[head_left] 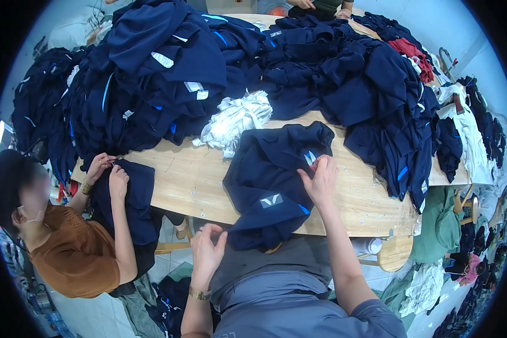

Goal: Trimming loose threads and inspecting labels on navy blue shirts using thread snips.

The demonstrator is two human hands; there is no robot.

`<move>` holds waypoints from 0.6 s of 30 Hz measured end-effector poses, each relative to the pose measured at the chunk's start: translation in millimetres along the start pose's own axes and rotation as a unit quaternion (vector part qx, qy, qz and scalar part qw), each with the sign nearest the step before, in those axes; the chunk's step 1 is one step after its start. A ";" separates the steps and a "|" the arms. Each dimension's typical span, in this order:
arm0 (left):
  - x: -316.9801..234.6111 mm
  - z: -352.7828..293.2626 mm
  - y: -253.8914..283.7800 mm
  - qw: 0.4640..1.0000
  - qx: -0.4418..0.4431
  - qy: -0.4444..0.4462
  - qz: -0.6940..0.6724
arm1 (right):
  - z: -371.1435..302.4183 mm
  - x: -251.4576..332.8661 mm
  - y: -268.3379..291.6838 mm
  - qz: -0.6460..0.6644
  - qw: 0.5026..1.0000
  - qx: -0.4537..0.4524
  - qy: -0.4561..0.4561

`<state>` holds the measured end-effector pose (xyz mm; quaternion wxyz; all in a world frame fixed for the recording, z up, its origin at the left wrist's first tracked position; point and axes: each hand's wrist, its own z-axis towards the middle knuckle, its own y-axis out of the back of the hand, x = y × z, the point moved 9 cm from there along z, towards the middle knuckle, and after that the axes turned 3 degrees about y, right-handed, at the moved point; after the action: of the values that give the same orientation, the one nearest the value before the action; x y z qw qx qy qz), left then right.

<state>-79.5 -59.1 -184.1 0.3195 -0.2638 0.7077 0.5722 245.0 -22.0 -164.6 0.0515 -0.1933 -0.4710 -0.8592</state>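
A navy garment [276, 169] lies bunched on the table in front of me, its near part hanging over the edge. A grey-white patch [271, 200] and a bright blue strip show on it. My right hand [321, 179] is closed over its right side, pinching a small blue-and-white piece [309, 158] whose kind I cannot make out. At the garment's near left corner, my left hand [208, 248] has thumb and forefinger drawn together in a pinch. Whatever is between those fingertips is too small to tell.
Large heaps of navy garments [146, 62] line the far side of the wooden table [191, 186]. A white crumpled pile [239, 118] sits beyond my garment. To my left, a person in brown [76, 248] handles navy cloth. A wooden stool [397, 253] stands at right.
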 end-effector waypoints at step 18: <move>-34.1 31.7 -60.1 0.987 0.038 -0.124 0.090 | 2.1 2.4 -41.1 0.006 0.984 0.100 0.146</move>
<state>-8.0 -40.2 -201.4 0.3619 -0.1138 0.7045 0.5997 232.2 2.6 -195.2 0.1437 -0.0619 -0.5411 -0.8263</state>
